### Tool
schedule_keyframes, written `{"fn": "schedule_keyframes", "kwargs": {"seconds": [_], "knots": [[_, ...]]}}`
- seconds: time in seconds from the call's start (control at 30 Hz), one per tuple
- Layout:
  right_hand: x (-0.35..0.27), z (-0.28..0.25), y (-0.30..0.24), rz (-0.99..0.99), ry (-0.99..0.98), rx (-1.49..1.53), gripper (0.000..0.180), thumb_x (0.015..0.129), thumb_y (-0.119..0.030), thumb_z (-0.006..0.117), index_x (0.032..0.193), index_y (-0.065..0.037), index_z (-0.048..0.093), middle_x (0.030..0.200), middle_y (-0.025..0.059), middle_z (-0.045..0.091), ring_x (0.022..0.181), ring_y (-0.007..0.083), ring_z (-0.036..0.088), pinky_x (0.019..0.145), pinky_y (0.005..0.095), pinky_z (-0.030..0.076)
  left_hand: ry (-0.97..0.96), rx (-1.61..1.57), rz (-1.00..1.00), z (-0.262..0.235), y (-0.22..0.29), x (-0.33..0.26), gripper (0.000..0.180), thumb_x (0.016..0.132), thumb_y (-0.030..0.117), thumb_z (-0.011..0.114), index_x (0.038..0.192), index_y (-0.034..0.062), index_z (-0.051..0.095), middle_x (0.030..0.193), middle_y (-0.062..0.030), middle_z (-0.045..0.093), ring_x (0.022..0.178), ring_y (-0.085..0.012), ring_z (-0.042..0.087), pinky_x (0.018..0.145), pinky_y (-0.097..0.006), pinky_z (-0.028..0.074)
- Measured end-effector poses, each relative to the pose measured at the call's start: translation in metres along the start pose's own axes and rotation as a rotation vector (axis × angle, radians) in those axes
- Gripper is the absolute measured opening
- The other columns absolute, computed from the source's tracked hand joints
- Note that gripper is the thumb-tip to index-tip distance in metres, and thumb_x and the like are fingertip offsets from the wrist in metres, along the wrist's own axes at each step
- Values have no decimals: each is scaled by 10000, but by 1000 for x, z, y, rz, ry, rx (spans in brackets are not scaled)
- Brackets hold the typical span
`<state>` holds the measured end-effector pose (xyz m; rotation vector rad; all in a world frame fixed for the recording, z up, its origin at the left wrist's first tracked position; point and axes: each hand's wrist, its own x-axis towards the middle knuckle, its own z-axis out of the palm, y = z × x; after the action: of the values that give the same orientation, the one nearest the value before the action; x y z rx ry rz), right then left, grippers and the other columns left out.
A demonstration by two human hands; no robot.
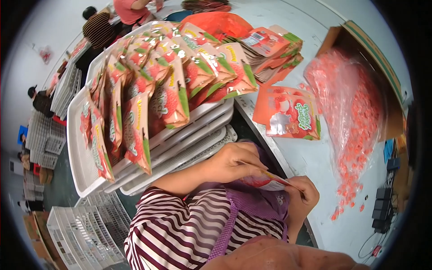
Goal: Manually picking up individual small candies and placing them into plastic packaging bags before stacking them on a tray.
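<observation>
The pale table [312,162] fills much of the right half of the view, its near edge running close beside the person's body. To the left, a stack of white trays [77,148] rises beside the table, and the top one is heaped with filled pouches [173,94], red and green, most of them leaning against one another and a few overhanging the near rim. On the far right stands a brown cardboard box [375,54], turned toward the person, with a clear plastic bag [344,90] of small pink pieces spilling from its mouth onto the table. White baskets [85,229] are stacked at lower left, below the trays. Beyond the trays is a red plastic sheet [218,22], and beside it a fanned pile of flat pouches [265,45]; a smaller overlapping set [290,114] lies nearer the table's edge. The left hand [236,162] reaches across in front of the trays, its fingers bent and pinching one side of the held pouch [265,181]; the right hand [303,193] has its fingers curled narrowly on the opposite end. That pouch is in front of the person's purple apron [256,202] (its printed face is tilted and partly covered by the left hand). Smallest of all, loose pink pieces [346,191] trail from the bag across the tabletop.
</observation>
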<state>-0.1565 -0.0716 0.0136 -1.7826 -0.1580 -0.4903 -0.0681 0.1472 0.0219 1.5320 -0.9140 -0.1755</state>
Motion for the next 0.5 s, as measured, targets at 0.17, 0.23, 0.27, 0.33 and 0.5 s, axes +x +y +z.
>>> {"fn": "schedule_keyframes", "kwargs": {"seconds": [0.17,0.23,0.27,0.33,0.5], "knots": [[6,-6,-11,-91,82,50,97,666,26,660,727,41,586,651,113,577,618,214,558,573,298,462,-139,-64,-50,-6,-4,-3,559,660,186,795,1143,11,573,1091,-154,594,997,-268,571,857,-334,456],[7,-1,-13,-191,57,74,100,676,6,659,725,39,579,644,109,572,609,216,555,575,304,462,-265,-110,-31,6,-13,-10,564,764,185,694,1255,21,469,1198,-154,532,1070,-234,532,892,-323,436],[7,1,-15,-279,59,75,108,686,-14,659,723,37,571,637,104,566,601,218,551,577,310,462,-344,-190,-49,8,-11,-12,535,823,219,636,1283,22,446,1258,-179,502,1143,-269,502,949,-359,407],[9,1,-19,-282,34,83,110,704,-35,651,710,28,562,628,94,559,587,208,546,581,323,459,-338,-247,-34,9,-1,-19,423,892,178,508,1271,-1,454,1295,-175,475,1173,-267,482,966,-354,392],[10,-3,-14,-291,39,140,121,765,-76,609,728,22,549,652,104,562,597,209,527,603,332,454,-155,-192,-370,-6,55,-37,348,904,127,459,1220,-16,486,1221,-145,513,1102,-230,507,931,-350,407]]}}
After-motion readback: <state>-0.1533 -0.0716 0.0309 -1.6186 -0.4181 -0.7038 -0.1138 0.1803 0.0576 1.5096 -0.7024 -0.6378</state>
